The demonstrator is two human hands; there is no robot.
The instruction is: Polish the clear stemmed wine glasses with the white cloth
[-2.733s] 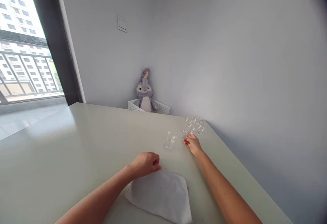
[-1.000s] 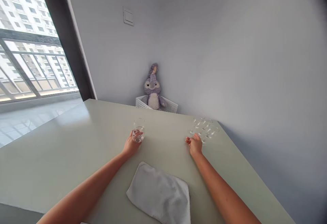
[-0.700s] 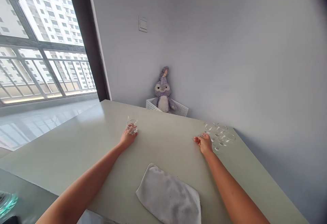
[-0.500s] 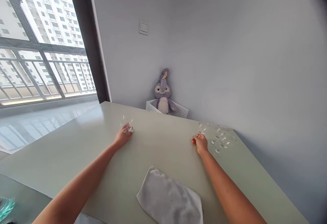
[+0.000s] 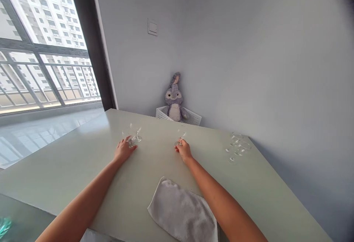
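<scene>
On the left part of the table, my left hand (image 5: 123, 150) has its fingers spread beside the base of a clear stemmed glass; a second clear glass (image 5: 136, 138) stands just right of it. My right hand (image 5: 183, 149) is closed on the lower part of another clear stemmed glass (image 5: 181, 134), near the middle of the table. Farther right, two more clear stemmed glasses (image 5: 243, 147) (image 5: 236, 138) stand close together.
A grey cloth (image 5: 184, 210) lies at the near side of the pale table (image 5: 155, 157). Behind the far edge, a plush rabbit (image 5: 174, 104) sits in a white basket (image 5: 195, 118). Something green and clear (image 5: 4, 227) shows at the lower left.
My right hand has carried its glass left, away from the two glasses on the right. My left hand has shifted slightly left and its fingers have spread. The view has turned slightly.
</scene>
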